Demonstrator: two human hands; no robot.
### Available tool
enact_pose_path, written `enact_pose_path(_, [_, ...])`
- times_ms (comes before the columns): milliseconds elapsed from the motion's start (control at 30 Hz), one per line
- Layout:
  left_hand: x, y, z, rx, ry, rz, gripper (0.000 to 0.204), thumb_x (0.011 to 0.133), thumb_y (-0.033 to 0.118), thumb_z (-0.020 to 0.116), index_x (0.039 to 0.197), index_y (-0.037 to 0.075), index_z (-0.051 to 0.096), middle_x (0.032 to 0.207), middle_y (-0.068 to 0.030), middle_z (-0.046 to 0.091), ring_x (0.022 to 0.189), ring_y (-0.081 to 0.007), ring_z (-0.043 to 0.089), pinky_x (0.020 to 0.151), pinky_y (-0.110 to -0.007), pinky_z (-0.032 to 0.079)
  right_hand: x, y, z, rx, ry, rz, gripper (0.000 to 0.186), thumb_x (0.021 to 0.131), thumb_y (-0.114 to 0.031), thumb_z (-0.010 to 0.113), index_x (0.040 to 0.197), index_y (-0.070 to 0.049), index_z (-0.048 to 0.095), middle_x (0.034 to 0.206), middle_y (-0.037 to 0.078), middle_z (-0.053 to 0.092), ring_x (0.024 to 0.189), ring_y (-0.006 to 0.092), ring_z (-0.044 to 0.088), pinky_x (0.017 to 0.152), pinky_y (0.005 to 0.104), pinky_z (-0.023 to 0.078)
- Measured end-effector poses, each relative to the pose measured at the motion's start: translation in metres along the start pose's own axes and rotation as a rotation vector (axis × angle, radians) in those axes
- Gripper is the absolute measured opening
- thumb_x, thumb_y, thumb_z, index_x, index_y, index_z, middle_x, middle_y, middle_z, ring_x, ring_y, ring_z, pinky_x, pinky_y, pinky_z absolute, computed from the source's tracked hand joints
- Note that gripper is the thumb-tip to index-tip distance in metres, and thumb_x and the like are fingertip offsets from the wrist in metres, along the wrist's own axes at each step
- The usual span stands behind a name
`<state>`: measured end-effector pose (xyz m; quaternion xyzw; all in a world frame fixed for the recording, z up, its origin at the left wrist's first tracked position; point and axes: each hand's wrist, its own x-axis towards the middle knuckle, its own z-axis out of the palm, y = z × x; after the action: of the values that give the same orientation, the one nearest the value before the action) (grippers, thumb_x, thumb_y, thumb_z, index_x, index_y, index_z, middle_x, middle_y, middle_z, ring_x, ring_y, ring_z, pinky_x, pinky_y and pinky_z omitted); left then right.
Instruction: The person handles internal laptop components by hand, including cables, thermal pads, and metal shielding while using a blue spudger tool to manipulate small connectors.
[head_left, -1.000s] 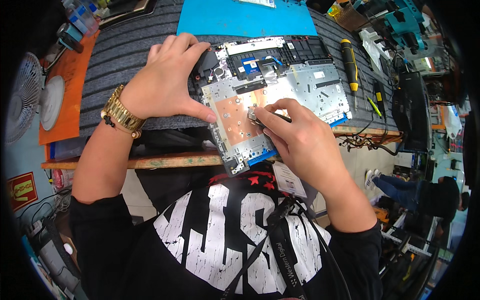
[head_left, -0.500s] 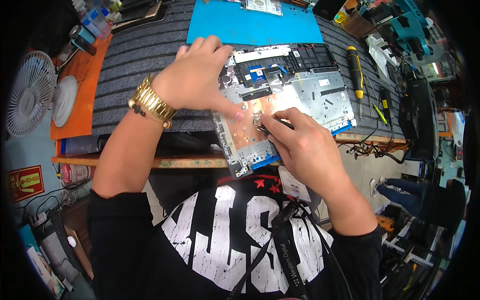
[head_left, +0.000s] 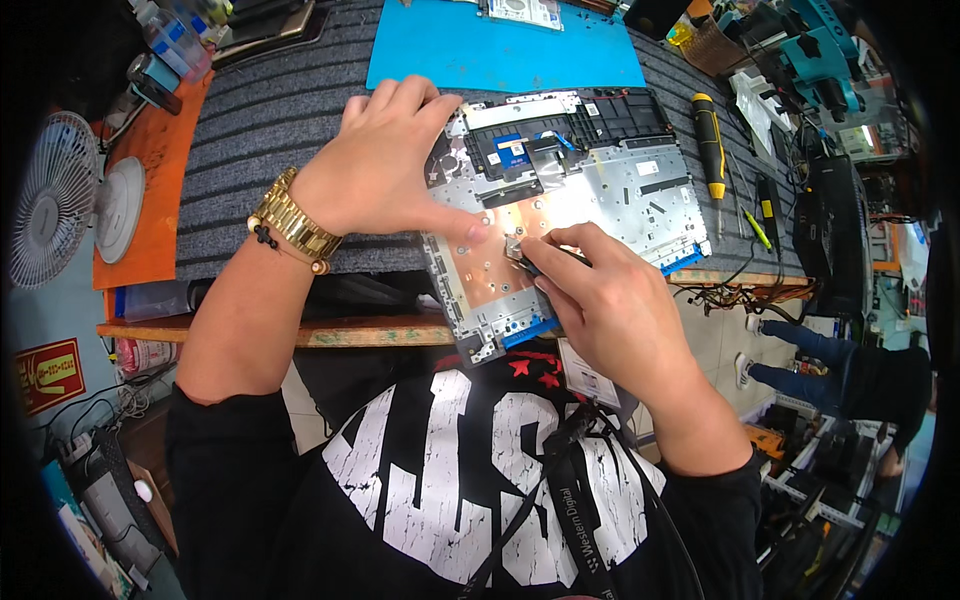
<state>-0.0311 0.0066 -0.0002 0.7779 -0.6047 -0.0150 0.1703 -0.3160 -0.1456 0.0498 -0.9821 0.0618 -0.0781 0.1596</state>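
Note:
A silver laptop case with black and blue inner parts lies tilted, its near corner over the bench edge. My left hand is at its left side. The thumb is stretched over the coppery area, and the fingers bend around the far left corner, their tips partly hidden. My right hand pinches a small dark-handled tool, its shiny metal head low against the coppery area, near small round fixings. Fingers cover most of the handle, so its exact kind is unclear.
A blue mat lies beyond the case on the ribbed grey bench cover. To the right are a yellow-black screwdriver and thin tools. A white fan stands left. Cables hang off the bench; another person stands at right.
The view has shifted slightly. Both hands stay nearly where they were on the case, with the tool's head turned a little. The other person at right shows more fully.

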Motion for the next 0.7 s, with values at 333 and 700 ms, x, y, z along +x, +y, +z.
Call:
enact_pose_path(333, [0.008, 0.001, -0.017, -0.315, 0.043, 0.246, 0.027, 0.098, 0.035, 0.100, 0.104, 0.012, 0.086, 0.135, -0.0077, 0.070, 0.134, -0.0323, 0.063, 0.122, -0.049, 0.045, 0.002, 0.000, 0.000, 0.047, -0.011, 0.043, 0.035, 0.105, -0.007, 0.088, 0.139, -0.011, 0.088, 0.127, 0.012, 0.083, 0.095, 0.0374, 0.085, 0.083, 0.0497, 0.068])
enact_pose_path(700, [0.012, 0.001, 0.005, -0.205, 0.248, 0.108, 0.041, 0.114, 0.042, 0.082, 0.141, 0.011, 0.083, 0.138, -0.0117, 0.073, 0.135, -0.0357, 0.065, 0.121, -0.051, 0.046, 0.000, 0.000, 0.003, 0.022, 0.008, 0.044, 0.033, 0.107, -0.009, 0.087, 0.140, -0.011, 0.088, 0.125, 0.013, 0.083, 0.099, 0.0394, 0.084, 0.085, 0.0514, 0.068])
